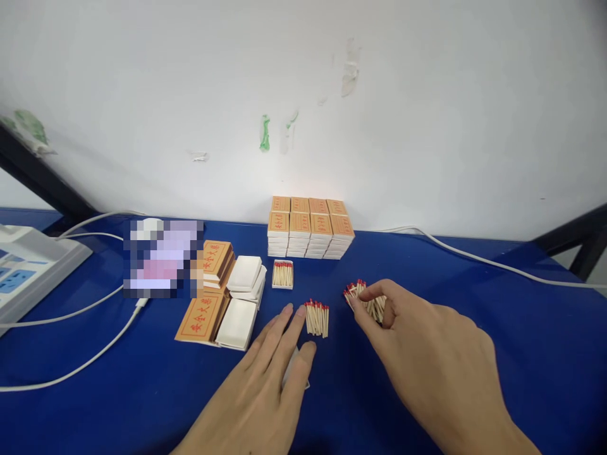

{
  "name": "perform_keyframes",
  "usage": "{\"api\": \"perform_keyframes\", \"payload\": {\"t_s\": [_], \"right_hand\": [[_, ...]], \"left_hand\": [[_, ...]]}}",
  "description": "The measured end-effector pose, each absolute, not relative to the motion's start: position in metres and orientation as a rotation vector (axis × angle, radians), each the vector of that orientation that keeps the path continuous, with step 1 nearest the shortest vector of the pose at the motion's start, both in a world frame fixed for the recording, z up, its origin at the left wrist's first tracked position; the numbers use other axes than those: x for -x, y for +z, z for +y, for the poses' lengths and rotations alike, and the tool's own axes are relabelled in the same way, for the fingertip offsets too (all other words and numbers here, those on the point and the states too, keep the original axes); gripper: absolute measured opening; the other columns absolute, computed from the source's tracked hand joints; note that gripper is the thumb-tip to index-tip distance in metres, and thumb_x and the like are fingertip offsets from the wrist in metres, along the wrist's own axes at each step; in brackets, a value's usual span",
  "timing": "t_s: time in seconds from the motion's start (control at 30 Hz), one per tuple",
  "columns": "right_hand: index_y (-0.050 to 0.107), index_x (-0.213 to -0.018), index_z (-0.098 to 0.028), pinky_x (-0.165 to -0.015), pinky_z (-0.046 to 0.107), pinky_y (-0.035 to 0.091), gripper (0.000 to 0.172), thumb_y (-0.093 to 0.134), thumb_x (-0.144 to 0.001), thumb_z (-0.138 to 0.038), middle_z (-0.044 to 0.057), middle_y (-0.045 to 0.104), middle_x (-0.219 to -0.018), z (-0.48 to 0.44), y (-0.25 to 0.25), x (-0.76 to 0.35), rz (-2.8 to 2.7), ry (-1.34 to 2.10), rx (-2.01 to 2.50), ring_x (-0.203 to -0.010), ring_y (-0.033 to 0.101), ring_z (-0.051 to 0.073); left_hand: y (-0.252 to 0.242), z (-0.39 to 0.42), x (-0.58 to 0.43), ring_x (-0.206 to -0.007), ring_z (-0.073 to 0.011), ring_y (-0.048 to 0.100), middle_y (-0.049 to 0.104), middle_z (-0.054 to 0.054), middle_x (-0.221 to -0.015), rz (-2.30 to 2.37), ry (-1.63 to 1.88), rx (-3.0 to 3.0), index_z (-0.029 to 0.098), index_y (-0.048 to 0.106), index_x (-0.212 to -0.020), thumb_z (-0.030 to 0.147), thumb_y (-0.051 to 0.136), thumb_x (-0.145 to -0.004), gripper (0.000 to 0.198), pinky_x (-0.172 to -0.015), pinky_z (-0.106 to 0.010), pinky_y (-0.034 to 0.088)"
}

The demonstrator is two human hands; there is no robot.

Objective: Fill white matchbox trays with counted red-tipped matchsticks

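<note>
My left hand (270,379) lies flat with fingers stretched out, over a white matchbox tray (290,366) that it mostly hides. Just past its fingertips is a small bundle of red-tipped matches (317,319) on the blue table. My right hand (427,354) has thumb and forefinger pinched at the near side of a larger heap of matches (377,306), closed on some of them. That hand covers part of the heap. Beyond the bundle sits an open matchbox tray (283,275) filled with matches.
Stacked orange-topped matchboxes (310,227) stand against the wall. To the left are white trays (237,322) and orange matchbox sleeves (202,316). Farther left lie a blurred-out device (165,256), white cables (95,373) and a power strip (33,272). Another cable (474,259) runs along the right back.
</note>
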State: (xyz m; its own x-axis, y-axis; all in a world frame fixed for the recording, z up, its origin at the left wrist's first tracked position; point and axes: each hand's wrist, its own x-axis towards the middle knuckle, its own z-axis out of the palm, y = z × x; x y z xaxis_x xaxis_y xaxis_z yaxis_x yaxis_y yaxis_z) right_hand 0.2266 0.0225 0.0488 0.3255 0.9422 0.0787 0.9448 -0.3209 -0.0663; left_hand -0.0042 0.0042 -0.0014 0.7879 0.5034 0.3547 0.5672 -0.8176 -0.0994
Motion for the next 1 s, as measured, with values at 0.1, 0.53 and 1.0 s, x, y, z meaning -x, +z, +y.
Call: {"api": "perform_keyframes", "payload": {"t_s": [0.1,0.53,1.0], "right_hand": [[0.081,-0.105,-0.033,-0.056,0.032,0.024,0.02,0.068,-0.106,-0.049,0.0,0.076,-0.062,0.02,0.044,-0.226,-1.853,-0.146,2.468,-0.058,0.074,0.032],[0.084,-0.111,-0.03,-0.053,0.029,0.017,0.013,0.074,-0.103,-0.027,-0.001,0.077,-0.062,0.029,0.022,-0.225,-1.987,-0.495,2.198,-0.048,0.069,0.024],[0.087,-0.098,-0.034,-0.054,0.029,0.033,0.009,0.08,-0.098,-0.04,-0.008,0.065,-0.057,0.036,0.029,-0.237,-1.524,-0.195,1.99,-0.049,0.059,0.017]], "left_hand": [[-0.003,0.004,0.005,-0.148,-0.0518,0.063,0.06,-0.04,-0.159,-0.844,-0.48,2.772,-0.001,0.058,-0.146,0.08,0.056,-0.11,0.089,-0.102,-0.058,0.07],[-0.004,0.005,0.004,-0.146,-0.0518,0.064,0.062,-0.039,-0.157,-0.836,-0.492,2.767,0.0,0.059,-0.145,0.078,0.057,-0.11,0.087,-0.1,-0.058,0.071],[-0.005,0.001,0.005,-0.152,-0.0488,0.061,0.06,-0.037,-0.161,-0.863,-0.524,2.77,0.001,0.061,-0.146,0.08,0.057,-0.11,0.087,-0.107,-0.055,0.069]]}}
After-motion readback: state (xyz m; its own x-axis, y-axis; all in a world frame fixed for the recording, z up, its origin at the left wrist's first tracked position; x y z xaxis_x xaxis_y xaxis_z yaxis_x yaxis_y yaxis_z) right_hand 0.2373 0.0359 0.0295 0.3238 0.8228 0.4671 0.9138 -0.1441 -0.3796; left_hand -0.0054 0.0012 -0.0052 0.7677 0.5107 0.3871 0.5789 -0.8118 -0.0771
